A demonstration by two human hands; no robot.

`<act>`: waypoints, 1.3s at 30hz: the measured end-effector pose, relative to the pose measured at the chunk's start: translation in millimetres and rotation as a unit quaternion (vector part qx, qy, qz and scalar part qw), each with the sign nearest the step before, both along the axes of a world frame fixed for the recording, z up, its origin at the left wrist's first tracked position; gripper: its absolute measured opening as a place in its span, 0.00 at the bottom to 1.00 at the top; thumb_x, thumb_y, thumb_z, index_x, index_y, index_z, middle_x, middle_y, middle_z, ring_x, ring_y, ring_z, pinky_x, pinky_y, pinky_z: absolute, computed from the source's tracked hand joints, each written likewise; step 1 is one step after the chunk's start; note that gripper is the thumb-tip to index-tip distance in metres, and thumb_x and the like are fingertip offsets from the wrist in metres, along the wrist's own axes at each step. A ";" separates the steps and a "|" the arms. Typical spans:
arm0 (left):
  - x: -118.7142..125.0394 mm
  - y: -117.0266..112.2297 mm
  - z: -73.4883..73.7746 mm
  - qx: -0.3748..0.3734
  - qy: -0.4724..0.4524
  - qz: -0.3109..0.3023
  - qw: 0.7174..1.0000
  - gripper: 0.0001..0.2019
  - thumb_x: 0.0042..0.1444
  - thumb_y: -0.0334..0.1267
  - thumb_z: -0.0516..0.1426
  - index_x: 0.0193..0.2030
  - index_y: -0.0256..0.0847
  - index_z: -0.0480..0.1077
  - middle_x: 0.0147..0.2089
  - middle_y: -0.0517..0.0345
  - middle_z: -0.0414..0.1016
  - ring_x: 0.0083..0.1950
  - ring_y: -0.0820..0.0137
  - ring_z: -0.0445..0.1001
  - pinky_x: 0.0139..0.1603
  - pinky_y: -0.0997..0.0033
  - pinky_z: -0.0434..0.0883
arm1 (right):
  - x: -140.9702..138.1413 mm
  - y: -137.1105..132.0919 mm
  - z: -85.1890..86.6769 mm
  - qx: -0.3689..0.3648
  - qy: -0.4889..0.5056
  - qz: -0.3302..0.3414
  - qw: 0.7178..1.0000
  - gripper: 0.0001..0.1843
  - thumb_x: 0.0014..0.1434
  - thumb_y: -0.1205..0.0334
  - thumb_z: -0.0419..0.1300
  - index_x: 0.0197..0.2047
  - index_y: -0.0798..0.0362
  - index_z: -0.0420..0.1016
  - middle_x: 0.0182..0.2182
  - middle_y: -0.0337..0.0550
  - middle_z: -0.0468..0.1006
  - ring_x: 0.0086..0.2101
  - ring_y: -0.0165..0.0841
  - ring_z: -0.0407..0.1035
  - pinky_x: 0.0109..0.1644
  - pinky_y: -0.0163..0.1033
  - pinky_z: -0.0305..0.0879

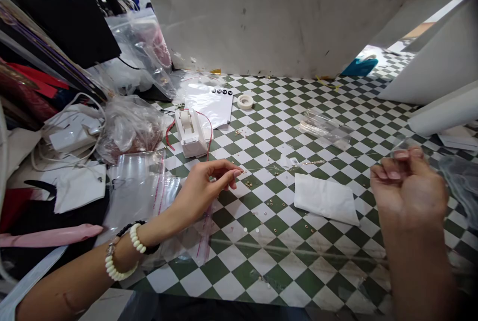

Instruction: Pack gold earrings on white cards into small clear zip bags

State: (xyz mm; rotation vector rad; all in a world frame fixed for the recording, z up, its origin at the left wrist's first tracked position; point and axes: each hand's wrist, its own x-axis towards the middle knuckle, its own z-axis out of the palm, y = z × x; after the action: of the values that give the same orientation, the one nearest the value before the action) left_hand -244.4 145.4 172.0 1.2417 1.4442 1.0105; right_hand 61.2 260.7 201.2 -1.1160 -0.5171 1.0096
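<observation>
A thin clear beading thread (338, 159) runs above the table between my hands, with a short row of small beads (313, 162) on it. My left hand (220, 177) wears bracelets at the wrist and pinches the left end of this thread, where a tiny bead seems to sit at the fingertips. At the right, my right hand (409, 181) is closed with its palm side up, gripping the thread, which loops above the fingers. Small gold beads (249, 184) lie scattered below and beside my left hand. A folded white tissue (325, 198) rests between the hands.
A white tape dispenser (191, 134) with red cord stands behind my left hand, near a tape roll (245, 102). Clear plastic bags (136, 186) crowd the left side. A clear packet (324, 128) lies farther back on the checkered tabletop (269, 261). A white panel (254, 22) rises behind.
</observation>
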 end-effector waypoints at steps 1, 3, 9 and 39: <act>-0.2 0.0 -0.3 0.004 -0.008 0.005 1.000 0.13 0.62 0.47 0.60 0.39 0.38 0.78 0.27 0.58 0.75 0.30 0.74 0.70 0.30 0.76 0.65 | 1.1 0.7 0.3 0.001 0.001 -0.007 1.000 0.16 0.67 0.77 0.44 0.29 0.54 0.61 0.24 0.31 0.59 0.16 0.22 0.45 0.19 0.27 0.47; -0.5 0.3 -0.3 0.015 -0.036 0.025 0.999 0.12 0.62 0.46 0.61 0.39 0.38 0.79 0.27 0.59 0.75 0.29 0.74 0.70 0.31 0.76 0.66 | 2.6 1.5 0.4 0.008 -0.002 -0.012 1.000 0.17 0.67 0.78 0.43 0.29 0.54 0.60 0.24 0.31 0.59 0.16 0.23 0.46 0.19 0.28 0.47; -0.9 1.6 3.6 0.081 -0.076 0.097 0.989 0.09 0.60 0.43 0.63 0.38 0.39 0.80 0.27 0.59 0.75 0.29 0.75 0.70 0.32 0.77 0.68 | 3.3 0.4 1.5 0.026 -0.014 -0.017 0.999 0.16 0.68 0.76 0.45 0.29 0.54 0.62 0.24 0.32 0.60 0.17 0.23 0.46 0.19 0.28 0.47; -9.1 10.6 -6.3 0.104 -0.144 0.294 0.939 0.13 0.56 0.48 0.65 0.39 0.40 0.78 0.26 0.63 0.68 0.27 0.78 0.63 0.27 0.79 0.61 | 11.7 3.5 1.4 0.059 0.007 -0.044 0.997 0.16 0.67 0.78 0.46 0.29 0.54 0.64 0.23 0.31 0.63 0.16 0.23 0.47 0.18 0.29 0.46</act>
State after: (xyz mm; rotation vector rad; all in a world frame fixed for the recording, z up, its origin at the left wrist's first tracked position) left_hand -253.5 156.1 165.7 0.7554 1.5307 1.7084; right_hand 72.9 264.2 202.7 -1.0173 -0.5067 0.8986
